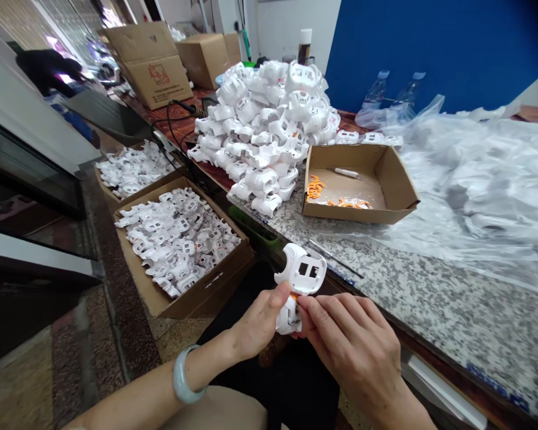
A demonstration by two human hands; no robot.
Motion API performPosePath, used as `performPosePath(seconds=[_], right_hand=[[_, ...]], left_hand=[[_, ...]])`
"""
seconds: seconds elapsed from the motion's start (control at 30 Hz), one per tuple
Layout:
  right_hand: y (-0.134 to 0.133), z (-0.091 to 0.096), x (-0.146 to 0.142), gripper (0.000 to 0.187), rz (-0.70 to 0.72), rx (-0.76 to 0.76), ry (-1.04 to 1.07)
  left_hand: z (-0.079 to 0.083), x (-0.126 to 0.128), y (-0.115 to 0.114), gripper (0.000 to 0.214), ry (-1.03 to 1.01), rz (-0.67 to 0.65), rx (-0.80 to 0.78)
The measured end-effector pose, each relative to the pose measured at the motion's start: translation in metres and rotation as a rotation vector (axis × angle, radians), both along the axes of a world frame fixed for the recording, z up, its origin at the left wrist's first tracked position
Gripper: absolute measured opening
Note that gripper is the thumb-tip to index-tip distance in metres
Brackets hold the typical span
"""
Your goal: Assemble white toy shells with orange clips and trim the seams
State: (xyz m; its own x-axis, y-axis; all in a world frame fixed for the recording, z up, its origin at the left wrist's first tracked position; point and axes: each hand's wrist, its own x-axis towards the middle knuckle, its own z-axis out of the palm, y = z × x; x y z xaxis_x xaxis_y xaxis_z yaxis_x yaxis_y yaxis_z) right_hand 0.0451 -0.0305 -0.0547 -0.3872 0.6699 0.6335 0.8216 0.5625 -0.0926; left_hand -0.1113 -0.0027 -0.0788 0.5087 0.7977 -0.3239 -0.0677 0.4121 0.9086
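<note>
My left hand [257,319], with a pale green bangle on the wrist, grips a white moulded plastic housing [302,269] with two square openings. My right hand [352,340] pinches the lower edge of the housing with its fingertips. A small orange plastic piece [293,297] shows between my fingers, mostly hidden. A second white part [288,316] sits against the housing's underside, partly covered by my hands.
A speckled granite counter [430,292] holds a heap of white housings [260,119], a cardboard tray [361,191] with orange pieces, a screwdriver [334,258] and a clear plastic bag [475,191]. Two cardboard boxes [174,239] of white parts stand at the left.
</note>
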Motion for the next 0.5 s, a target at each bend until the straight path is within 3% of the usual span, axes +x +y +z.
performPosePath(seconds=[0.17, 0.5], right_hand=[[0.002, 0.001, -0.001, 0.011, 0.027, -0.003, -0.029], [0.001, -0.01, 0.001, 0.014, 0.11, 0.009, 0.003]], left_hand=[[0.006, 0.0, 0.0, 0.061, 0.063, 0.012, 0.042], [-0.009, -0.003, -0.004, 0.073, 0.026, -0.022, -0.075]])
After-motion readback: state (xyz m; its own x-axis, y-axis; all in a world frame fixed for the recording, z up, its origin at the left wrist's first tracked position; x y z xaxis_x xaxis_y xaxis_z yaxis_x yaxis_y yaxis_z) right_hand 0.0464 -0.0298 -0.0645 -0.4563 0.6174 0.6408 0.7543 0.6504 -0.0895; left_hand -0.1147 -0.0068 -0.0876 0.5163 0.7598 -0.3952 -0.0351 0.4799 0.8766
